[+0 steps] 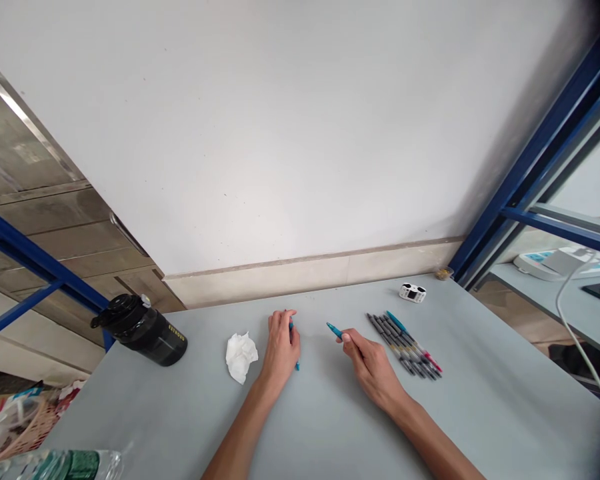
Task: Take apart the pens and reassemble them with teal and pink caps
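Note:
My right hand (373, 367) grips a teal pen (334, 330) between thumb and fingers, its tip pointing up and to the left above the desk; the rest of it is hidden in the hand. Over the desk's middle, my left hand (280, 347) is curled round a second teal pen (297, 366), which shows only at its two ends. Right of my right hand lies a row of several grey-capped pens (397, 343), with one teal-capped pen (396, 321) at its far side. A crumpled white tissue (241, 357) lies left of my left hand.
A black bottle (153, 333) stands on the grey desk (180, 413) at the left. A small white device (413, 293) and a small tub (444, 273) sit at the back right. A clear plastic bottle (55, 465) is at the lower left. Blue metal frames (530, 160) flank the desk.

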